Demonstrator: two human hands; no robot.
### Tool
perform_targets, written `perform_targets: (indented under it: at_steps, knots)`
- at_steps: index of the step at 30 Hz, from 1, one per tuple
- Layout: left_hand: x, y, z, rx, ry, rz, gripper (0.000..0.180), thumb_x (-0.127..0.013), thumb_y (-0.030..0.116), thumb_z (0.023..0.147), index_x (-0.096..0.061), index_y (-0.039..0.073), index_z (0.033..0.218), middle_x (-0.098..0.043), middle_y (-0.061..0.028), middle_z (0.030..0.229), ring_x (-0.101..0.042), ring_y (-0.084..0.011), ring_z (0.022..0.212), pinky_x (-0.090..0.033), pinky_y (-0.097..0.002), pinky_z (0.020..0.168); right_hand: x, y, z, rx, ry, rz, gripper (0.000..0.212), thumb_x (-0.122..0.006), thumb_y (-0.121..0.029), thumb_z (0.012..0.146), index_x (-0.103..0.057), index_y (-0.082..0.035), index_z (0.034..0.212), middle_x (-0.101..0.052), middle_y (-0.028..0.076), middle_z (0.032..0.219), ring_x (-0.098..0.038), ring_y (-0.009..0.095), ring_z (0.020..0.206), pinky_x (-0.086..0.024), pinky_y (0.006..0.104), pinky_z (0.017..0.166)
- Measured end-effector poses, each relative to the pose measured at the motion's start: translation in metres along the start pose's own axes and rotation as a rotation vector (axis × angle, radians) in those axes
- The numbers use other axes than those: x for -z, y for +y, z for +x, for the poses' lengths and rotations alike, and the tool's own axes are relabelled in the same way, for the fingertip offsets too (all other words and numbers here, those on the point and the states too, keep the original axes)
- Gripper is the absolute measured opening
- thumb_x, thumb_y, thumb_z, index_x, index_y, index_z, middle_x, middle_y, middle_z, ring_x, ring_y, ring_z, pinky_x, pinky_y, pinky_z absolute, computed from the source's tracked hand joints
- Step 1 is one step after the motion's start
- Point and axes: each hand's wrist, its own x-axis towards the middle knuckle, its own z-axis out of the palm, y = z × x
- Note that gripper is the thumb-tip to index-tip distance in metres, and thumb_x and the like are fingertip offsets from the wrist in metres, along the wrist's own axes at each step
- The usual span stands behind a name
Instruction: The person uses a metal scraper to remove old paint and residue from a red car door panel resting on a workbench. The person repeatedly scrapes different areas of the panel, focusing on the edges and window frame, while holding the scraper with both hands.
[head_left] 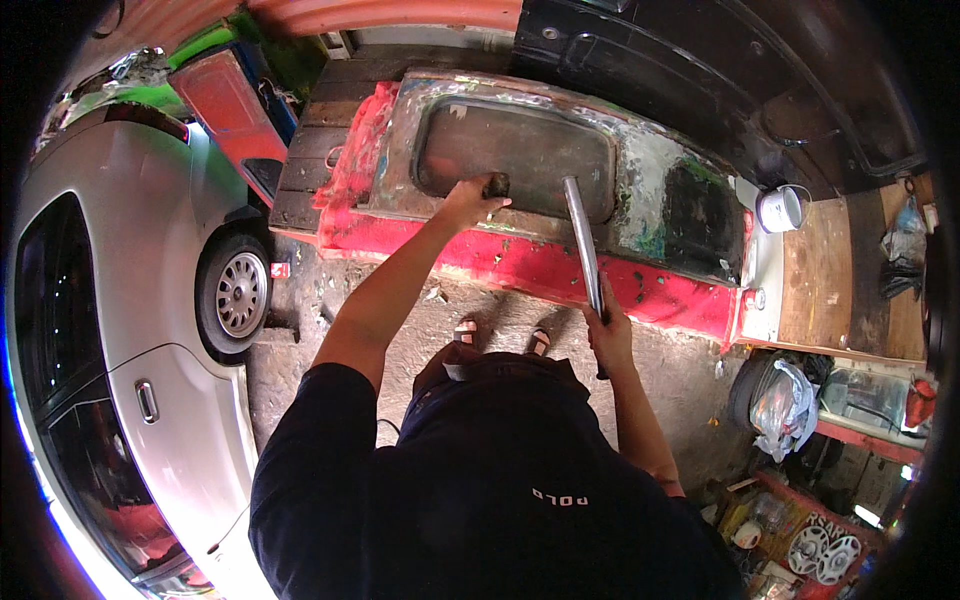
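A worn vehicle door panel (640,190) with a recessed window area lies on a red cloth (540,268) over a wooden bench. Patches of bare metal, black and green paint show on it. My left hand (470,203) is closed round a small dark block (497,185) above the near edge of the recess. In my right hand (609,335) is a long shiny metal rod (582,230), gripped at its dark lower end. Its far tip points at the recess; whether it touches the panel I cannot tell.
A silver car (150,270) stands close on my left. Behind the bench leans a large black panel (720,80). A white bucket (780,210) sits to the right of the door panel. Lower right are a tyre (745,388), plastic bags (785,408) and wheel covers (825,553).
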Motion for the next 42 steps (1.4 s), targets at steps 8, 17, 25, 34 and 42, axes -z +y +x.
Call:
perform_targets:
  at_steps: [8, 17, 25, 34, 42]
  knots:
    - [-0.002, -0.01, 0.008, -0.101, -0.017, 0.057, 0.05, -0.077, 0.027, 0.083, -0.06, 0.001, 0.122, -0.069, -0.0139, 0.081, -0.064, -0.0156, 0.066, -0.052, -0.0332, 0.062, -0.01, -0.027, 0.011, -0.067, -0.016, -0.041, 0.064, -0.06, -0.009, 0.093, -0.034, -0.012, 0.151, -0.059, 0.018, 0.133, -0.061, 0.016, 0.113, -0.046, 0.0286, 0.093]
    - [-0.003, -0.007, 0.013, -0.157, -0.116, 0.028, 0.047, -0.077, 0.029, 0.083, -0.062, 0.001, 0.117, -0.067, -0.0151, 0.083, -0.061, -0.0189, 0.069, -0.051, -0.0362, 0.068, -0.023, -0.038, 0.024, 0.064, -0.005, 0.152, 0.063, -0.059, -0.006, 0.093, -0.034, -0.009, 0.151, -0.053, 0.017, 0.141, -0.055, 0.017, 0.123, -0.042, 0.0286, 0.099]
    - [-0.004, -0.004, 0.019, -0.162, -0.096, 0.123, 0.047, -0.078, 0.033, 0.081, -0.064, 0.001, 0.112, -0.067, -0.0174, 0.084, -0.061, -0.0217, 0.072, -0.05, -0.038, 0.072, -0.027, -0.065, 0.055, 0.335, 0.11, -0.037, 0.064, -0.06, -0.01, 0.092, -0.035, -0.013, 0.151, -0.055, 0.015, 0.14, -0.06, 0.017, 0.116, -0.045, 0.0276, 0.093]
    - [-0.007, -0.012, 0.031, -0.121, -0.129, 0.103, 0.046, -0.078, 0.036, 0.081, -0.064, 0.001, 0.106, -0.061, -0.0116, 0.073, -0.053, -0.0166, 0.064, -0.047, -0.038, 0.064, -0.018, -0.063, 0.086, 0.212, 0.057, -0.078, 0.063, -0.06, -0.008, 0.092, -0.037, -0.018, 0.15, -0.061, 0.007, 0.106, -0.052, 0.013, 0.076, -0.046, 0.0281, 0.067]
    - [-0.011, -0.028, 0.024, -0.284, -0.142, 0.201, 0.049, -0.076, 0.044, 0.08, -0.062, 0.001, 0.101, -0.064, -0.0233, 0.083, -0.062, -0.0405, 0.08, -0.047, -0.0458, 0.075, 0.0, -0.048, 0.09, 0.132, -0.075, -0.028, 0.062, -0.06, -0.012, 0.094, -0.037, -0.022, 0.151, -0.053, -0.002, 0.07, -0.044, 0.008, 0.049, -0.041, 0.0261, 0.045]
